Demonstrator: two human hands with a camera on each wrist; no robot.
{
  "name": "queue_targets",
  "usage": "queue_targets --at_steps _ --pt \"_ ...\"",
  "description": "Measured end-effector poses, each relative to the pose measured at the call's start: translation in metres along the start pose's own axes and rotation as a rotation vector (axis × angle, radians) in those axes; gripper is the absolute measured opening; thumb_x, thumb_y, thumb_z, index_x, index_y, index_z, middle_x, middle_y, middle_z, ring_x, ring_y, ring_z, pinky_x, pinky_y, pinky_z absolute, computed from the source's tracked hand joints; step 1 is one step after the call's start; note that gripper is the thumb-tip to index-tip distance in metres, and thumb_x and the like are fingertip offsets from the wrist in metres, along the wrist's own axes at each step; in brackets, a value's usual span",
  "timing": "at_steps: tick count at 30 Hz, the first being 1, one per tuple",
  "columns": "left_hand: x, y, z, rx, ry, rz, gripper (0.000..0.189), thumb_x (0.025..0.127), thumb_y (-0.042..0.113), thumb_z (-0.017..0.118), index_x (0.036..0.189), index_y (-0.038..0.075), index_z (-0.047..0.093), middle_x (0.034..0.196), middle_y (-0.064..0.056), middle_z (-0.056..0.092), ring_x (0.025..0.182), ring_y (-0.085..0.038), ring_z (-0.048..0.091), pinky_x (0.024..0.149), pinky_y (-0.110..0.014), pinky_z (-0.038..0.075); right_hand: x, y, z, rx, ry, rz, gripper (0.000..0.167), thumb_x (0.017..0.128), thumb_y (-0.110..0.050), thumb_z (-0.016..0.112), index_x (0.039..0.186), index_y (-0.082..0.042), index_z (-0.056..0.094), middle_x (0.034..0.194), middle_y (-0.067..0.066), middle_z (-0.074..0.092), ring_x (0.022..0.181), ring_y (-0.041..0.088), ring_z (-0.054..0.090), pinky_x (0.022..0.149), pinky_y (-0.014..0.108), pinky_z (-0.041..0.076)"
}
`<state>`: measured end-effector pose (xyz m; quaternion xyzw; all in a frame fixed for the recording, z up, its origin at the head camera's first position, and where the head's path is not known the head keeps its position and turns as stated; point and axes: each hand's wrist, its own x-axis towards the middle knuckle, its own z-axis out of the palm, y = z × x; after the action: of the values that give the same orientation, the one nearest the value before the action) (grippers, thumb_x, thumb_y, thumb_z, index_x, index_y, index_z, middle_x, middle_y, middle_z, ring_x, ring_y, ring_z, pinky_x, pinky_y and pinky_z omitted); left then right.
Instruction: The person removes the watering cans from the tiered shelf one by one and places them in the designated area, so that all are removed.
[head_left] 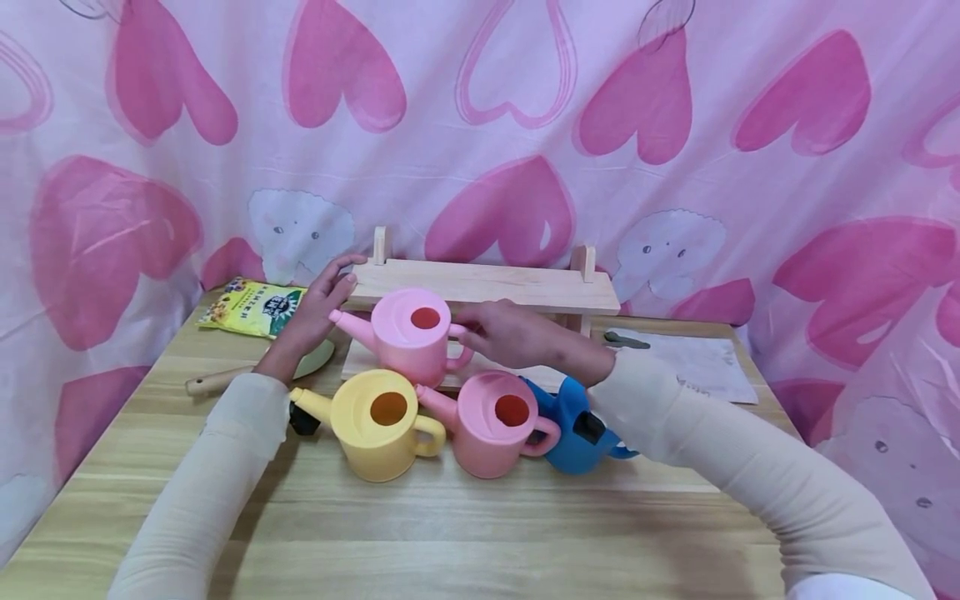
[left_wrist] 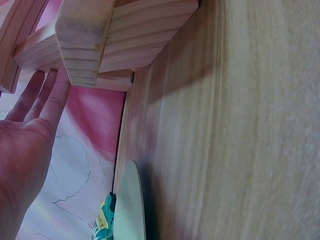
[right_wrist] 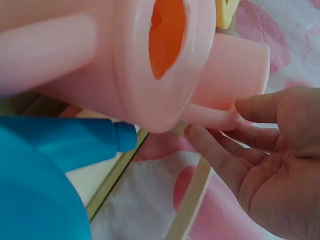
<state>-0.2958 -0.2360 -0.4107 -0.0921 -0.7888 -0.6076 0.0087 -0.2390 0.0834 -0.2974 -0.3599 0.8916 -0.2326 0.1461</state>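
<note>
In the head view, my right hand pinches the handle of a light pink watering can, which is upright in front of a wooden two-tier shelf. Thumb and fingertips meet around that handle in the right wrist view. My left hand is at the shelf's left end, its straight fingers against the wood in the left wrist view. Nearer to me stand a yellow watering can, a darker pink one and a blue one, partly behind my right sleeve.
A yellow-green printed bag lies at the back left. Near it, a flat, round, pale green piece sits by a wooden handle. White paper and a small dark green tool lie right of the shelf. A heart-patterned curtain hangs behind.
</note>
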Motion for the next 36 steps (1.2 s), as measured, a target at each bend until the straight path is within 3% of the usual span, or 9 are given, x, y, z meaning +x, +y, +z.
queue_targets --at_steps 4,14,20,28,31,36 --pt "-0.001 0.001 0.0 -0.011 -0.004 -0.001 0.054 0.108 0.052 0.045 0.156 0.029 0.037 0.162 -0.006 0.035 0.142 -0.032 0.039 0.116 -0.056 0.033 0.001 0.0 0.002 0.015 -0.005 0.015 0.025 0.105 -0.02 0.062 0.126 -0.007 0.068 0.101 0.008 0.069 0.079 0.017 0.061 0.071 0.025 0.056" --pt "-0.001 0.001 0.001 -0.01 0.003 0.012 0.054 0.108 0.051 0.046 0.156 0.028 0.038 0.161 -0.005 0.036 0.142 -0.032 0.038 0.116 -0.057 0.033 0.003 -0.001 0.003 0.015 0.008 0.031 0.021 0.105 -0.017 0.061 0.121 -0.006 0.07 0.099 0.01 0.07 0.079 0.018 0.06 0.07 0.026 0.056" --pt "0.0 0.0 0.001 -0.012 0.001 0.022 0.054 0.108 0.052 0.046 0.155 0.027 0.039 0.161 -0.005 0.036 0.141 -0.032 0.039 0.116 -0.056 0.034 0.002 0.0 0.003 0.0 0.031 0.006 0.02 0.105 -0.016 0.061 0.119 -0.005 0.07 0.09 0.009 0.067 0.075 0.018 0.059 0.068 0.026 0.054" --pt "0.002 -0.002 -0.001 -0.129 -0.031 0.018 0.056 0.108 0.048 0.048 0.157 0.024 0.036 0.156 -0.01 0.039 0.131 -0.036 0.047 0.104 -0.055 0.046 -0.002 0.002 -0.001 -0.011 0.099 -0.042 0.023 0.105 -0.015 0.062 0.123 -0.005 0.072 0.093 0.008 0.071 0.076 0.017 0.059 0.07 0.027 0.054" --pt "0.003 -0.003 -0.001 -0.128 -0.031 0.028 0.055 0.108 0.048 0.048 0.156 0.024 0.037 0.155 -0.01 0.04 0.131 -0.035 0.047 0.105 -0.057 0.045 -0.004 0.001 -0.004 -0.011 0.114 -0.046 0.025 0.105 -0.014 0.062 0.126 -0.005 0.072 0.099 0.007 0.073 0.08 0.017 0.063 0.073 0.026 0.056" --pt "0.003 -0.004 -0.001 -0.037 -0.012 0.057 0.052 0.109 0.048 0.045 0.155 0.024 0.039 0.157 -0.008 0.04 0.134 -0.029 0.043 0.114 -0.053 0.038 -0.007 0.0 -0.011 -0.005 0.129 -0.056 0.024 0.105 -0.014 0.062 0.123 -0.002 0.071 0.102 0.01 0.074 0.087 0.021 0.069 0.077 0.025 0.058"
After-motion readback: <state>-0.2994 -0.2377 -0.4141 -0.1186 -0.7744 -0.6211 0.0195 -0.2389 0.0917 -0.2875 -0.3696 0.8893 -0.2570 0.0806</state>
